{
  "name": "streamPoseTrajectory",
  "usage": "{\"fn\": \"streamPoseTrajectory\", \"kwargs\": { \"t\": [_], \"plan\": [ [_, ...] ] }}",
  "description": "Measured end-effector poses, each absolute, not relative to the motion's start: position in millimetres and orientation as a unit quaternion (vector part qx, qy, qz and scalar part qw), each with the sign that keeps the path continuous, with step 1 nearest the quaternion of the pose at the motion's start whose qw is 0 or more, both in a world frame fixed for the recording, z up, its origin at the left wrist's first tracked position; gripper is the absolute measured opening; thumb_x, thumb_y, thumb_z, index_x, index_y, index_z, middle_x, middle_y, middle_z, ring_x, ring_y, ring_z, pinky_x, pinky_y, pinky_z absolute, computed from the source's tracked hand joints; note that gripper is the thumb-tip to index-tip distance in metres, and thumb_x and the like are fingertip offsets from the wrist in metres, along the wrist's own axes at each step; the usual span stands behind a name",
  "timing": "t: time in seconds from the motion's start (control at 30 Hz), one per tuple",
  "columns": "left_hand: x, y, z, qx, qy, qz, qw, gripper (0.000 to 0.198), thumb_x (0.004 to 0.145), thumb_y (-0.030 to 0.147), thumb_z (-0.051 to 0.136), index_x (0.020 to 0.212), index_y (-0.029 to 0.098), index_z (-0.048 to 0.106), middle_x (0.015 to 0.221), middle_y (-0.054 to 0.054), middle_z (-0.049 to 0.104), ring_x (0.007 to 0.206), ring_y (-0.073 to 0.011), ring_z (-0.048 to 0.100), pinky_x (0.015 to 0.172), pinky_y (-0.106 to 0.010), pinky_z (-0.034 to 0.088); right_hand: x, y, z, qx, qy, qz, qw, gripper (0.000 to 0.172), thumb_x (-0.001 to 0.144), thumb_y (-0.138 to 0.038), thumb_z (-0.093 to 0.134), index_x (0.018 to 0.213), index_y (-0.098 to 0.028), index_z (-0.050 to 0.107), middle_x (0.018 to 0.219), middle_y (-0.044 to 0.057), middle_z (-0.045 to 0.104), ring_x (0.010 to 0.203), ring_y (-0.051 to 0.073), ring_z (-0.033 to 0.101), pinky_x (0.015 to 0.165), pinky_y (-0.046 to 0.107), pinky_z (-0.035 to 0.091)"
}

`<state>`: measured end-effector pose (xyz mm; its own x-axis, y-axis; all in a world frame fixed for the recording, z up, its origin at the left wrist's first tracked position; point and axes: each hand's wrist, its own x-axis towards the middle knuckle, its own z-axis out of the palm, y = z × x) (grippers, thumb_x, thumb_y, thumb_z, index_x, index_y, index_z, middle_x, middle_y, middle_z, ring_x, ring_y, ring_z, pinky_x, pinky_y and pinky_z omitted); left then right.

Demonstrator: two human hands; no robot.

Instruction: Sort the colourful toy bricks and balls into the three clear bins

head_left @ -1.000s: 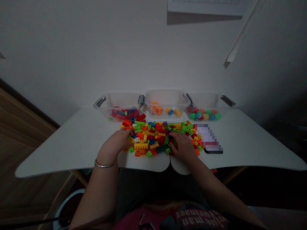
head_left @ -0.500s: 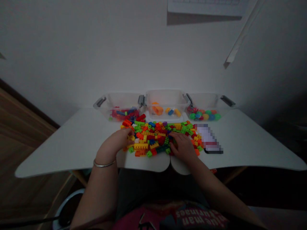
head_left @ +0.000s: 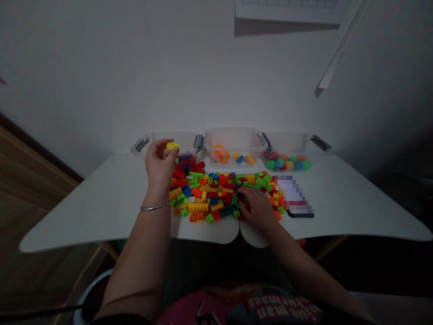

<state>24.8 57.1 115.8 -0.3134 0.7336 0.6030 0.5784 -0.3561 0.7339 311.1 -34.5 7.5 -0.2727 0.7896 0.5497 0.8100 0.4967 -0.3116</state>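
Note:
A pile of coloured toy bricks (head_left: 223, 192) covers the middle of the white table (head_left: 101, 203). My left hand (head_left: 160, 164) is lifted above the pile's left end and pinches a small yellow brick (head_left: 172, 146) in its fingertips, close to the left clear bin (head_left: 162, 151). My right hand (head_left: 259, 205) rests on the right part of the pile with its fingers curled among the bricks; what they hold, if anything, is hidden.
Three clear plastic bins stand along the wall: the left one with red and blue bricks, the middle bin (head_left: 233, 149) with a few orange, yellow and blue pieces, the right bin (head_left: 291, 153) with coloured balls. A blurred flat object (head_left: 294, 196) lies right of the pile.
My left hand rose from the pile's left edge and moved back toward the left bin, now carrying a yellow brick. The right hand has stayed in place.

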Motion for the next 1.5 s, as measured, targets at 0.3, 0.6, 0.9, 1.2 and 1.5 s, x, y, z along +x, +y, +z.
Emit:
{"fn": "streamPoseTrajectory", "kwargs": {
  "t": [0.3, 0.6, 0.9, 1.2, 1.5],
  "plan": [
    [11, 75, 114, 0.612, 0.679, 0.386, -0.126, 0.029, 0.091, 0.031, 0.053, 0.116, 0.027, 0.068, 0.121, -0.008, 0.071, 0.121, -0.0323, 0.059, 0.120, -0.060, 0.016, 313, -32, 6, -0.504, -0.796, -0.013, 0.335, 0.033, 0.089, -0.023, 0.055, 0.120, -0.018, 0.065, 0.120, 0.014, 0.071, 0.112, 0.029, 0.065, 0.099, 0.050, 0.051],
    [5, 87, 99, 0.618, 0.700, 0.341, -0.106, 0.044, 0.096, 0.042, 0.037, 0.114, 0.023, 0.073, 0.113, -0.012, 0.074, 0.111, -0.0305, 0.065, 0.122, -0.055, 0.011, 313, -32, 5, -0.501, -0.796, -0.018, 0.338, 0.034, 0.089, -0.023, 0.054, 0.121, -0.018, 0.064, 0.120, 0.014, 0.071, 0.113, 0.029, 0.064, 0.099, 0.049, 0.051],
    [6, 86, 101, 0.636, 0.707, 0.287, -0.114, 0.051, 0.096, 0.036, 0.031, 0.109, 0.013, 0.075, 0.111, -0.021, 0.072, 0.113, -0.0339, 0.063, 0.119, -0.057, 0.021, 313, -32, 6, -0.498, -0.799, -0.021, 0.337, 0.033, 0.089, -0.023, 0.054, 0.120, -0.016, 0.064, 0.120, 0.014, 0.071, 0.112, 0.030, 0.065, 0.098, 0.049, 0.052],
    [0, 88, 97, 0.663, 0.672, 0.318, -0.089, 0.049, 0.094, 0.036, 0.038, 0.129, 0.017, 0.066, 0.134, -0.016, 0.066, 0.138, -0.0326, 0.048, 0.121, -0.060, 0.018, 314, -34, 6, -0.495, -0.799, -0.020, 0.340, 0.033, 0.089, -0.022, 0.054, 0.120, -0.016, 0.065, 0.120, 0.015, 0.071, 0.112, 0.029, 0.065, 0.098, 0.048, 0.051],
    [8, 65, 111, 0.681, 0.619, 0.385, -0.074, 0.052, 0.089, 0.035, 0.050, 0.140, 0.026, 0.055, 0.155, -0.011, 0.048, 0.142, -0.0294, 0.044, 0.122, -0.057, 0.022, 313, -37, 7, -0.502, -0.796, -0.020, 0.338, 0.034, 0.088, -0.022, 0.055, 0.120, -0.016, 0.065, 0.120, 0.015, 0.071, 0.112, 0.030, 0.065, 0.099, 0.049, 0.051]
  ]
}}
